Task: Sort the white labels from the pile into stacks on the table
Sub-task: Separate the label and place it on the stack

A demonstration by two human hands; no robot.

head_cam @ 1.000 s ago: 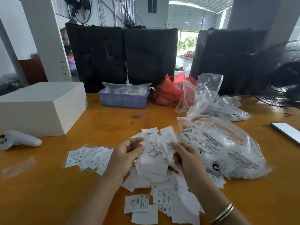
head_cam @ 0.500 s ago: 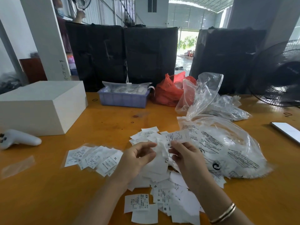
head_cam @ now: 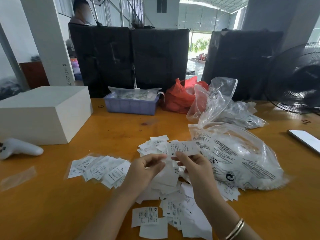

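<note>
A loose pile of white labels [head_cam: 170,186] covers the middle of the orange table [head_cam: 52,208]. My right hand [head_cam: 195,168] pinches one label marked M [head_cam: 182,148] by its lower edge and holds it up above the pile. My left hand [head_cam: 143,172] hovers right beside it, thumb and fingers curled close together at the label's left corner; I cannot tell if it touches the label. A fanned stack of sorted labels [head_cam: 100,168], with XL and XS showing, lies to the left of my left hand.
A big clear bag of labels [head_cam: 242,158] lies at the right, more bags [head_cam: 242,115] and a red bag [head_cam: 180,97] behind it. A white box [head_cam: 43,111], white controller [head_cam: 19,148], purple tray [head_cam: 131,106], phone [head_cam: 306,139] and black fan [head_cam: 297,80] ring the table. A person stands behind black bundles [head_cam: 131,58].
My right hand has lifted the M label out of the pile and turned it flat towards me. My left hand moved right, up to it. A person came into view at the back.
</note>
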